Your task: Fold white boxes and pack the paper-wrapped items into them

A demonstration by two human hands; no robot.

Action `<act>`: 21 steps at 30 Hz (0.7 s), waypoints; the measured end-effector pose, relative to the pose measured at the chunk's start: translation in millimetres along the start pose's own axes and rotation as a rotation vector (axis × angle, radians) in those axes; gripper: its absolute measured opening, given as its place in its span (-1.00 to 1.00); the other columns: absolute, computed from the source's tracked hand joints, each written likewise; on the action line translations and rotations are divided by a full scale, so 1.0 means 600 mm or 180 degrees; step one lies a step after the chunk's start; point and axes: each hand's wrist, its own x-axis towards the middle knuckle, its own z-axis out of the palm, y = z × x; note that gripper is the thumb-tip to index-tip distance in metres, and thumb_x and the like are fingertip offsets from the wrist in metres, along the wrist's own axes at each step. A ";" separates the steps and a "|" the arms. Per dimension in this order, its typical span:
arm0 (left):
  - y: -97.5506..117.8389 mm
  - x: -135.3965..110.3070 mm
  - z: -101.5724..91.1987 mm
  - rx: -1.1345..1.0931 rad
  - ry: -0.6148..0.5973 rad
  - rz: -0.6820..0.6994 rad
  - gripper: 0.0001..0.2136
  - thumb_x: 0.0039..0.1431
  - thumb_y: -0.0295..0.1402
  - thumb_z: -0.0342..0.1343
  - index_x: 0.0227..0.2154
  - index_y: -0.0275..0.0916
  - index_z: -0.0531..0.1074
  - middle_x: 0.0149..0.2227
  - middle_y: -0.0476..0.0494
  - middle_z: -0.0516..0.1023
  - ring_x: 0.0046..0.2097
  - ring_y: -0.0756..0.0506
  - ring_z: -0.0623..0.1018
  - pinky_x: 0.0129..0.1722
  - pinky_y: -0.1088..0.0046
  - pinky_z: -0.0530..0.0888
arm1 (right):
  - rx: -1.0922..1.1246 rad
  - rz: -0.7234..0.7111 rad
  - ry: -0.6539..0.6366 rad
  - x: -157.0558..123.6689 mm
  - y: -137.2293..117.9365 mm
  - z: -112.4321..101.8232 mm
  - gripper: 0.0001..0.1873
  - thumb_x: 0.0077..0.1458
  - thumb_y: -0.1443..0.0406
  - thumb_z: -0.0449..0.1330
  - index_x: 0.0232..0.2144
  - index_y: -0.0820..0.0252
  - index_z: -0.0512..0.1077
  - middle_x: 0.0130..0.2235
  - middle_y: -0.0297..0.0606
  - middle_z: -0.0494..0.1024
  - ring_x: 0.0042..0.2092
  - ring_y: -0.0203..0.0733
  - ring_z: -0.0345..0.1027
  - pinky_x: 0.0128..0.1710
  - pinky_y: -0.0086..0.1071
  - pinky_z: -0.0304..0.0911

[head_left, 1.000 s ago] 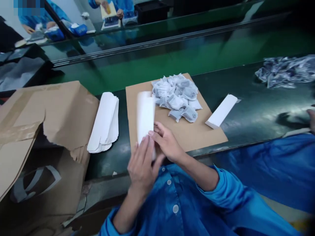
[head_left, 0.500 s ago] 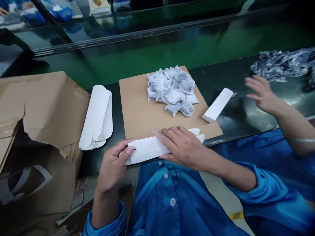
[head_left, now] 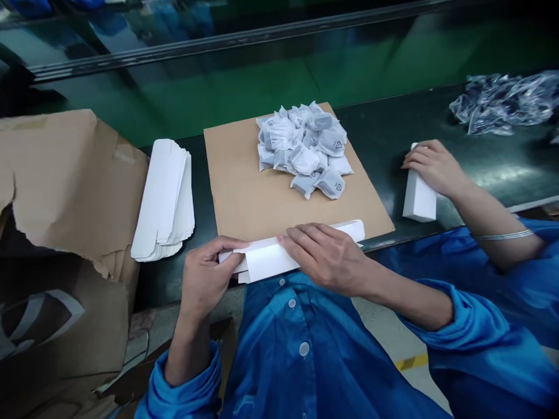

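Note:
A long white carton (head_left: 271, 259), partly opened out into a box shape, lies across my front at the table's near edge. My left hand (head_left: 208, 273) pinches its left end, where the end flaps stick out. Over its right half, my right hand (head_left: 325, 259) wraps with fingers on top and the thumb low on the near side. Just beyond is a brown cardboard sheet (head_left: 238, 189) bearing a heap of small grey-white wrapped packets (head_left: 303, 148). To the left stands a stack of flat white cartons (head_left: 161, 201).
At the right, a co-worker's hand (head_left: 437, 169) grips another white box (head_left: 420, 198). Clear plastic bags with dark contents (head_left: 502, 105) lie at the far right on the dark table (head_left: 371, 131). A torn cardboard box (head_left: 65, 192) fills the left side.
The carton in my hands has gone from flatter to more opened out, its left end flaps now spread. The co-worker's hand has taken hold of the other white box and shifted it right.

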 end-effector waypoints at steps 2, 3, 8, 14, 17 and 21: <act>0.005 -0.002 0.009 -0.0603 0.0345 0.0169 -0.69 0.10 -0.40 0.24 -0.06 -0.10 0.53 -0.21 -0.05 0.66 -0.40 -0.01 0.61 -0.45 0.52 0.55 | -0.0106 0.0459 0.0121 0.001 0.008 0.006 -0.67 0.28 0.35 0.06 0.02 0.48 0.38 -0.11 0.02 0.60 -0.15 -0.03 0.50 -0.21 -0.23 0.40; 0.010 -0.006 0.020 -0.0912 0.0605 0.0379 -0.59 0.15 -0.32 0.23 0.08 -0.07 0.42 -0.09 -0.10 0.64 -0.31 -0.04 0.64 -0.37 0.45 0.59 | -0.0177 0.0790 0.0261 0.002 0.010 0.012 -0.65 0.28 0.31 0.08 0.03 0.48 0.38 -0.10 0.03 0.60 -0.15 -0.03 0.50 -0.22 -0.23 0.41; 0.035 -0.032 0.110 -0.1352 0.0570 0.0762 -0.15 0.15 0.08 0.13 0.37 -0.12 -0.12 0.23 -0.37 0.35 0.14 -0.25 0.50 0.03 0.18 0.52 | -0.0147 0.1424 0.0703 0.016 -0.035 0.044 -0.55 0.27 0.33 0.08 0.14 0.53 0.27 -0.03 0.17 0.56 -0.08 0.05 0.50 -0.16 -0.18 0.42; 0.024 -0.007 0.118 -0.0366 0.0704 0.0291 -0.33 0.04 -0.01 0.26 0.17 -0.15 0.24 0.17 -0.22 0.35 0.10 -0.22 0.46 0.04 0.26 0.45 | 0.2522 0.1442 -0.0014 0.025 -0.049 0.004 -0.24 0.18 0.05 0.23 0.30 0.25 0.13 0.13 0.03 0.44 0.08 -0.02 0.40 -0.01 -0.21 0.43; 0.017 -0.006 0.100 -0.0248 0.0568 0.0700 -0.42 0.03 -0.06 0.27 0.08 -0.18 0.31 0.07 -0.19 0.40 0.05 -0.19 0.48 0.00 0.32 0.44 | 0.3102 0.1611 0.0231 0.036 -0.014 -0.007 -0.50 0.23 0.14 0.21 0.17 0.15 0.35 -0.09 -0.17 0.49 -0.13 -0.19 0.40 -0.12 -0.28 0.39; 0.013 -0.018 0.087 -0.0069 0.0307 0.0849 -0.58 0.02 -0.21 0.28 -0.06 -0.16 0.34 -0.12 -0.08 0.46 -0.13 -0.10 0.51 -0.16 0.40 0.46 | 0.3750 0.1637 0.0285 0.049 0.028 0.007 -0.70 0.23 0.19 0.21 -0.03 0.17 0.50 -0.30 -0.31 0.47 -0.29 -0.31 0.34 -0.24 -0.39 0.31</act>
